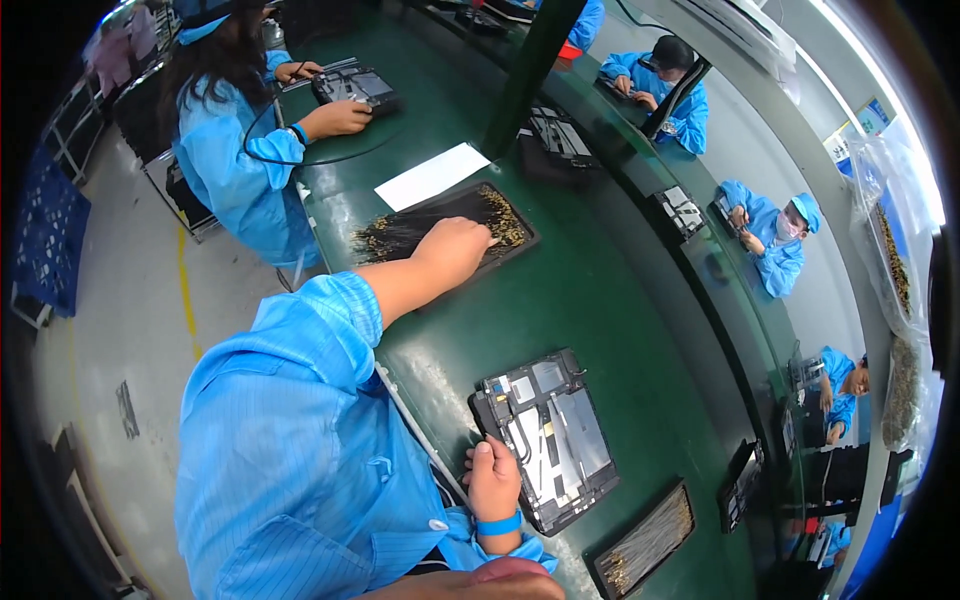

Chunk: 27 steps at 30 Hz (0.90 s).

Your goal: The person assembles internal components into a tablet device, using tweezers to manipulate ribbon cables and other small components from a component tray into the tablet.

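Observation:
My left hand reaches into a dark tray of thin black cables with gold-coloured ends. Its fingers are bent together among the cable ends, and what they pinch is hidden. Beside the near edge of an opened tablet-like device, my right hand is closed, thumb against the curled fingers. A blue band circles that wrist. I cannot make out anything between those fingers. The device lies on the green table with its inner parts showing: silvery plates, a grey battery-like block and a black frame.
A white sheet lies beyond the cable tray. Another tray of thin cables sits at the lower right. A co-worker handles a similar device at upper left. More devices stand along the raised line, with several people beyond.

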Tool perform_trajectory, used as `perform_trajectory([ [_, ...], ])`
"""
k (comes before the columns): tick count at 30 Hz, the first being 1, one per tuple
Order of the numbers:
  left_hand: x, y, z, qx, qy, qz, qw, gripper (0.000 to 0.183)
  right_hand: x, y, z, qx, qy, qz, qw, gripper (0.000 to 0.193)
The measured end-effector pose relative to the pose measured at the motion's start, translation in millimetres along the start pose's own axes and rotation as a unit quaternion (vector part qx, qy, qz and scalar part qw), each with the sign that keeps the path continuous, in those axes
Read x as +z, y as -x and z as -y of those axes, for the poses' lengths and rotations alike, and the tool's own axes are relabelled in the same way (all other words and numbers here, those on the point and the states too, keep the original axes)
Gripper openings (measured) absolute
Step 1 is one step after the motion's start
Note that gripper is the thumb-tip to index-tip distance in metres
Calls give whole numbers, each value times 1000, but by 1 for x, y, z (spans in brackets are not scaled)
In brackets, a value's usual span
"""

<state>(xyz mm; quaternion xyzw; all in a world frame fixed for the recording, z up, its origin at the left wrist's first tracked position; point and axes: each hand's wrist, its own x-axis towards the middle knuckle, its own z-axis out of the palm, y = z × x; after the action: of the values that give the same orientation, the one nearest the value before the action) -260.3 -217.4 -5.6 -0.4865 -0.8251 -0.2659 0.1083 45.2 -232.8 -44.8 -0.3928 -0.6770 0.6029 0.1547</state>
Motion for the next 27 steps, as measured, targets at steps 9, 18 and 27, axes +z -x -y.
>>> perform_trajectory([
  [9,4,1,19,-11,-91,67,994,21,0,0,7,16,-61,10,998,33],
  [18,-26,8,-52,258,36,-60,964,10,-5,2,13,123,-175,-4,977,30],
  [27,-37,88,-99,436,155,174,869,9,-21,13,58,62,-168,-27,983,38],
])
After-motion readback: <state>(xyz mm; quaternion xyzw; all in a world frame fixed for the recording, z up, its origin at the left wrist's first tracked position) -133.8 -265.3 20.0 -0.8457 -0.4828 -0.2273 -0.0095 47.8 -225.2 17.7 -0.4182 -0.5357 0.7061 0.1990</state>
